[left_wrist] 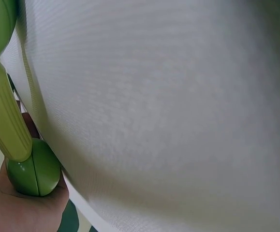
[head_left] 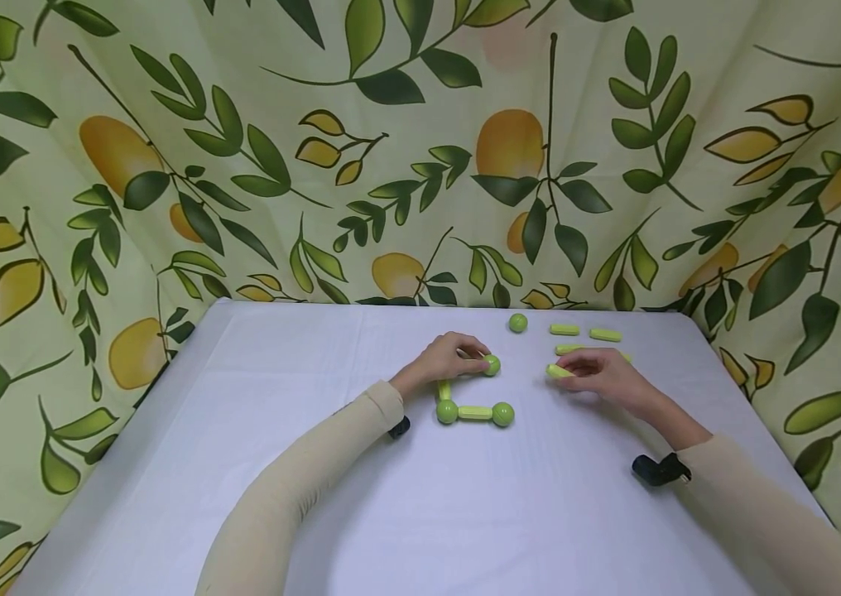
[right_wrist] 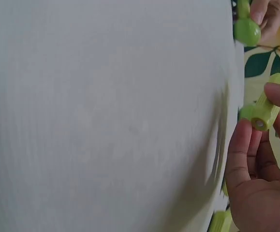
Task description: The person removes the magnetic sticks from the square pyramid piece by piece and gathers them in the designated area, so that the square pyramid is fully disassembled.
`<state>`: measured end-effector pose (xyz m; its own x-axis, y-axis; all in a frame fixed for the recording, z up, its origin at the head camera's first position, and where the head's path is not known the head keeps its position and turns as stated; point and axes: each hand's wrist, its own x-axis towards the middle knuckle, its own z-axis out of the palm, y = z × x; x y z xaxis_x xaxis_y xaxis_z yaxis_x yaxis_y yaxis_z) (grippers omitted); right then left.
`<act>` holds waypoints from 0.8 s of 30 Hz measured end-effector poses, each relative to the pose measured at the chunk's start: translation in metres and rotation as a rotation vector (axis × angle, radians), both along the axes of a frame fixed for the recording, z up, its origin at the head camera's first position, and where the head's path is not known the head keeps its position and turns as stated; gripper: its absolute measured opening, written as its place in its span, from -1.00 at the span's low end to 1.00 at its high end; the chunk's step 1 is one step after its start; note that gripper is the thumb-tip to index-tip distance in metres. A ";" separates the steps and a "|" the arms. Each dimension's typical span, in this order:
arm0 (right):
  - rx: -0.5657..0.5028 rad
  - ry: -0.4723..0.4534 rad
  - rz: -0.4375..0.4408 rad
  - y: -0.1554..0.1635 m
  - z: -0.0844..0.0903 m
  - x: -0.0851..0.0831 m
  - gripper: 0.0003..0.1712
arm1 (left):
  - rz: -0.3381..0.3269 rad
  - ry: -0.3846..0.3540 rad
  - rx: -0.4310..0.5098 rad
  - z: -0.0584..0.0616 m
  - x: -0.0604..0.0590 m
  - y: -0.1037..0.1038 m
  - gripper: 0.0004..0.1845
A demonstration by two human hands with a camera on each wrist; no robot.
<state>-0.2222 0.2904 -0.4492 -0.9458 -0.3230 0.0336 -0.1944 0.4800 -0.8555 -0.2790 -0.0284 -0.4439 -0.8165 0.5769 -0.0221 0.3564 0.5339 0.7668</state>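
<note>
Above the table my left hand point(head_left: 452, 356) holds a glossy green ball point(head_left: 491, 365) between thumb and fingers. Just in front of that hand, a yellow-green rod point(head_left: 475, 413) joins two more green balls, the left one point(head_left: 447, 411) and the right one point(head_left: 503, 414). Another rod point(head_left: 444, 387) runs back from the left ball, partly hidden under the hand. In the left wrist view a ribbed rod point(left_wrist: 7, 113) meets a ball point(left_wrist: 33, 169) by the fingers. My right hand point(head_left: 603, 374) pinches a loose rod point(right_wrist: 267, 107) by its sides; its end shows a small metallic disc.
Farther back stand a single green ball point(head_left: 517, 323) and several loose rods, including one rod point(head_left: 564, 329) and another rod point(head_left: 605, 335); some are partly behind the right hand. A white cloth covers the table point(head_left: 167, 463). A leaf-patterned curtain point(head_left: 420, 165) hangs behind it.
</note>
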 end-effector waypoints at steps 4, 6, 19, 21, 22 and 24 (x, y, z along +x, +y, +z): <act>0.054 0.038 0.027 0.011 0.000 -0.003 -0.67 | -0.003 -0.005 0.008 0.000 0.000 0.000 -0.70; 0.068 0.036 0.038 0.014 0.001 -0.004 -0.68 | -0.003 -0.005 0.008 0.000 0.000 0.000 -0.70; 0.134 0.047 0.045 0.028 0.000 -0.009 -0.64 | -0.010 -0.001 0.003 -0.003 -0.003 -0.001 -0.70; 0.138 0.056 0.044 0.030 0.000 -0.009 -0.65 | -0.010 -0.005 0.004 -0.002 -0.002 -0.001 -0.69; 0.139 0.060 0.045 0.030 0.000 -0.009 -0.66 | -0.009 -0.005 0.003 -0.002 -0.002 -0.001 -0.69; 0.139 0.069 0.051 0.032 -0.001 -0.010 -0.67 | -0.007 -0.005 0.001 -0.001 -0.001 -0.001 -0.70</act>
<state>-0.2325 0.3221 -0.4499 -0.9250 -0.3767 0.0499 -0.2779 0.5810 -0.7650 -0.2797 -0.0293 -0.4445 -0.8125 0.5824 -0.0256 0.3564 0.5311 0.7687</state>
